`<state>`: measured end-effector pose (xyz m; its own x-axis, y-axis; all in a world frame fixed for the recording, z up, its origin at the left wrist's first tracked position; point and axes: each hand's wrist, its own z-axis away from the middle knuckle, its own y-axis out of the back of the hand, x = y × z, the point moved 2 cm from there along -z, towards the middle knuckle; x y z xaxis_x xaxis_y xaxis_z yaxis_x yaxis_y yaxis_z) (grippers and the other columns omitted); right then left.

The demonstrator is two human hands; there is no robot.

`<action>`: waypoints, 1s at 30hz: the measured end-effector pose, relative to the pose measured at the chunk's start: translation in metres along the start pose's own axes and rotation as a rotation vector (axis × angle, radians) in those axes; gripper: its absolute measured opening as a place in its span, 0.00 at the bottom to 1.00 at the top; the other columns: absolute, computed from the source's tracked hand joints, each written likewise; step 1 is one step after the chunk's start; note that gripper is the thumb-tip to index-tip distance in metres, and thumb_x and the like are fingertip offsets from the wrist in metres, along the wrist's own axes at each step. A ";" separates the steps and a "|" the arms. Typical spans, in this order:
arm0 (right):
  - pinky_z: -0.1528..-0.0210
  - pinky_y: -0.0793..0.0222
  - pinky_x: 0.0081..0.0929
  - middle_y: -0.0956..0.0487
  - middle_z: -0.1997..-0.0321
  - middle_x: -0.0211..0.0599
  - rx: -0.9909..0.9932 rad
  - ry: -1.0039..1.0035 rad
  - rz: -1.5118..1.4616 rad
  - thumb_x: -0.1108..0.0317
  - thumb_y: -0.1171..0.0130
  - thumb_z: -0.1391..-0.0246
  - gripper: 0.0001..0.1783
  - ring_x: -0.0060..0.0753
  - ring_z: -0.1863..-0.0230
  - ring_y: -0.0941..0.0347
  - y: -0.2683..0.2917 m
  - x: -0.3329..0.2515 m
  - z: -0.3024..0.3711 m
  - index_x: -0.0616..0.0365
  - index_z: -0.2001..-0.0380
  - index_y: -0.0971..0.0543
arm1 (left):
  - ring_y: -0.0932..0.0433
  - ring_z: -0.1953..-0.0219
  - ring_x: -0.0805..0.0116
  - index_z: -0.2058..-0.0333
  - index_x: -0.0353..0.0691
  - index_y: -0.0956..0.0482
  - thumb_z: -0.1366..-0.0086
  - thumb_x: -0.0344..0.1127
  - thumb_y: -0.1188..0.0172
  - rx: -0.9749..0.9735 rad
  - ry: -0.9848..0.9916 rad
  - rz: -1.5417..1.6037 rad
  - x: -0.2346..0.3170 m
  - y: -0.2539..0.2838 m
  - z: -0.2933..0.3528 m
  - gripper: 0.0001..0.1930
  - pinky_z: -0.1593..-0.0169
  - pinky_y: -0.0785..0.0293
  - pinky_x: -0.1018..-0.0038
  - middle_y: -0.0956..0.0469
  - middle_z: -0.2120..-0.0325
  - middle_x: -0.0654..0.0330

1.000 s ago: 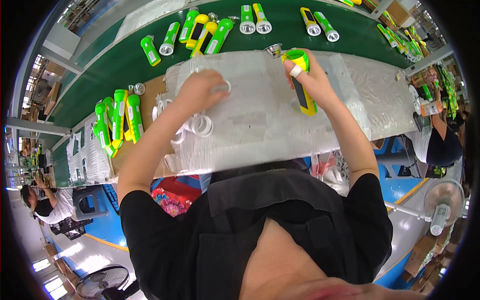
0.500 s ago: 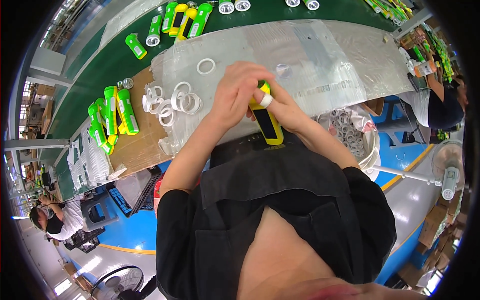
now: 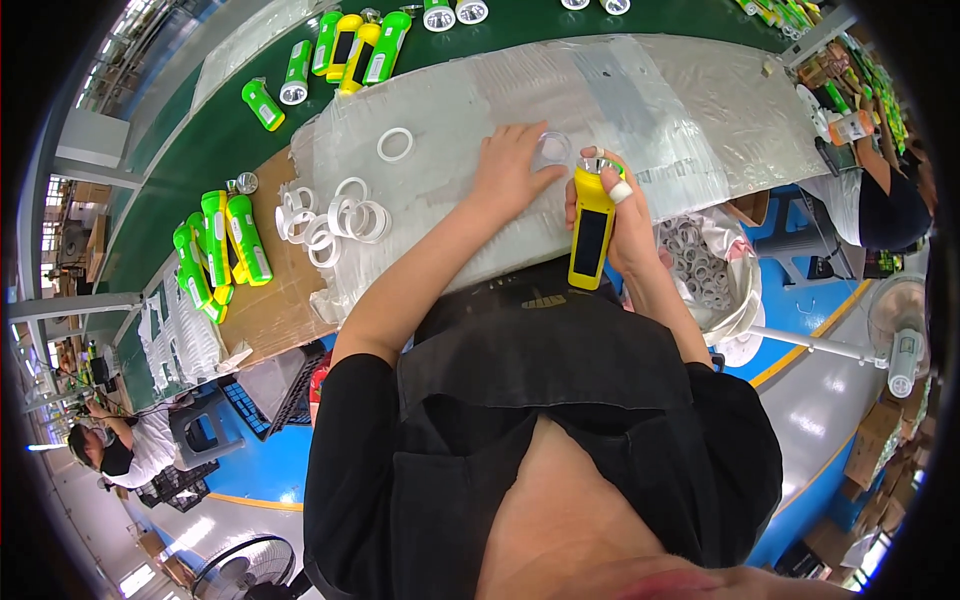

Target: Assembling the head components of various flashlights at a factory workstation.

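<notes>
In my right hand (image 3: 625,215) is a yellow and green flashlight (image 3: 590,238), held nearly upright. Its dark panel faces me and its silvery reflector end points away. White wrapping covers part of my right thumb, and another finger has a pale tip. My left hand (image 3: 515,170) lies over the plastic-covered worktop (image 3: 470,215), fingers stretched and thumb apart. A clear round lens (image 3: 553,148) is at its fingertips; whether they touch it I cannot tell. Farther left are a single white ring (image 3: 395,145) and a loose pile of white rings (image 3: 360,220).
Several green and yellow flashlights (image 3: 240,240) lie on cardboard at left; more (image 3: 350,50) stand along the green surface beyond. A bag of rings (image 3: 695,270) hangs by the worktop's right edge. A fan (image 3: 900,330) is at far right. Other people work at both sides.
My hands have parted. The left has let go of the flashlight and moved to the lens; the right keeps the flashlight, now farther right with its reflector end uncovered.
</notes>
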<state>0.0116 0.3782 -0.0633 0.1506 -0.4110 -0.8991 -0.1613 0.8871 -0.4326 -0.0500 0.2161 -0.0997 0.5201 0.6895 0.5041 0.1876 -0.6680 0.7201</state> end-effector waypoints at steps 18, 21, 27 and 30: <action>0.71 0.30 0.27 0.26 0.71 0.41 0.006 0.067 0.058 0.49 0.51 0.37 0.26 0.31 0.75 0.28 -0.007 -0.015 -0.020 0.57 0.46 0.33 | 0.29 0.51 0.50 0.51 0.36 0.24 0.46 0.45 0.32 -0.013 0.010 0.027 -0.009 0.030 0.002 0.27 0.47 0.31 0.62 0.27 0.54 0.49; 0.71 0.30 0.27 0.26 0.71 0.41 0.020 0.089 0.060 0.47 0.50 0.37 0.26 0.30 0.74 0.28 -0.006 -0.018 -0.016 0.56 0.46 0.33 | 0.29 0.52 0.51 0.52 0.36 0.23 0.48 0.45 0.32 -0.112 -0.092 0.039 -0.024 0.020 0.005 0.27 0.48 0.31 0.61 0.25 0.56 0.51; 0.71 0.31 0.26 0.24 0.70 0.41 -0.131 0.032 0.043 0.58 0.48 0.37 0.20 0.29 0.74 0.27 -0.017 -0.013 -0.022 0.57 0.47 0.32 | 0.28 0.55 0.55 0.52 0.37 0.23 0.47 0.38 0.34 0.040 0.022 0.159 -0.018 0.044 0.005 0.23 0.51 0.31 0.64 0.25 0.60 0.54; 0.70 0.31 0.26 0.24 0.70 0.40 -0.235 -0.020 0.033 0.58 0.46 0.37 0.21 0.28 0.73 0.28 -0.029 -0.014 -0.020 0.59 0.46 0.32 | 0.29 0.55 0.55 0.50 0.39 0.23 0.44 0.38 0.38 0.148 -0.093 0.402 0.013 0.078 -0.004 0.22 0.51 0.32 0.64 0.26 0.59 0.54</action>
<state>-0.0051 0.3541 -0.0401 0.1607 -0.3758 -0.9127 -0.3888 0.8259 -0.4085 -0.0322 0.1744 -0.0349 0.6476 0.3427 0.6806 0.0690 -0.9159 0.3955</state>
